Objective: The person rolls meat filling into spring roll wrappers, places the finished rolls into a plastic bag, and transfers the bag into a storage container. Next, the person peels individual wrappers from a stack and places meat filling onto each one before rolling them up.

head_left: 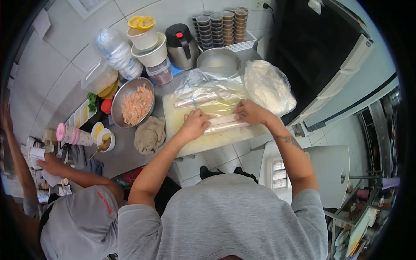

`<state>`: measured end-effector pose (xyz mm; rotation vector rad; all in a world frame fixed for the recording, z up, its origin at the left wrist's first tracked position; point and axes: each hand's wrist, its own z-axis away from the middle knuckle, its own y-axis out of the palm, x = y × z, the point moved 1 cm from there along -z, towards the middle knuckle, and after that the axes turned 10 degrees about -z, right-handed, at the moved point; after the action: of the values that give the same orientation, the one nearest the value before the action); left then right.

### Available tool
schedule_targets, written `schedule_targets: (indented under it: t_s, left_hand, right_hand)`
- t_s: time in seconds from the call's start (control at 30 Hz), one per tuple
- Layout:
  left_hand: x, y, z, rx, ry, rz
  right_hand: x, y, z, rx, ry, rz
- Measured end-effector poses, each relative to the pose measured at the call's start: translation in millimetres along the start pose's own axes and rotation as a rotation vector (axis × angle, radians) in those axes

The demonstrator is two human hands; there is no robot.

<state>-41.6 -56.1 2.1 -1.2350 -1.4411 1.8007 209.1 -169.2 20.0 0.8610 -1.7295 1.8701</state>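
A long pale roll in clear plastic film [226, 125] lies along the near side of a yellowish cutting board [190, 147]. My left hand [196, 124] has its fingers curled over the roll's left end. At the other end, my right hand [252, 112] grips the roll and film with bent fingers. Behind them, a second pale roll [203, 99] lies under loose plastic film [208, 82]. A clear bag of whitish dough-like stuff [268, 86] rests right of the board. What fills the roll cannot be made out.
A metal bowl of orange-white shredded mix [136, 104] and a crumpled cloth [149, 135] lie left. An empty-looking metal bowl [219, 62], a thermos jug [181, 45] and stacked sauce cups [223, 28] stand behind. A co-worker [82, 221] works at far left; a dark fridge [316, 47] stands right.
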Motion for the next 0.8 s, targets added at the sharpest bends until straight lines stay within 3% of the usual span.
schedule_targets:
  t_s: [0.2, 0.33, 0.53, 0.7, 0.8]
  left_hand:
    - [-21, -9, 18, -0.071, 0.113, -0.129]
    - [-18, 7, 20, -0.13, 0.101, -0.151]
    - [-20, -3, 20, -0.114, 0.067, -0.123]
    - [11, -3, -23, -0.138, 0.067, -0.001]
    - [10, 2, -31, -0.07, -0.057, -0.175]
  right_hand:
    - [39, 54, 21, -0.314, -0.197, 0.307]
    - [35, 66, 23, -0.375, -0.18, 0.325]
    - [45, 69, 23, -0.437, -0.198, 0.452]
    - [53, 85, -3, -0.323, -0.24, 0.353]
    - [56, 92, -8, -0.296, -0.219, 0.321]
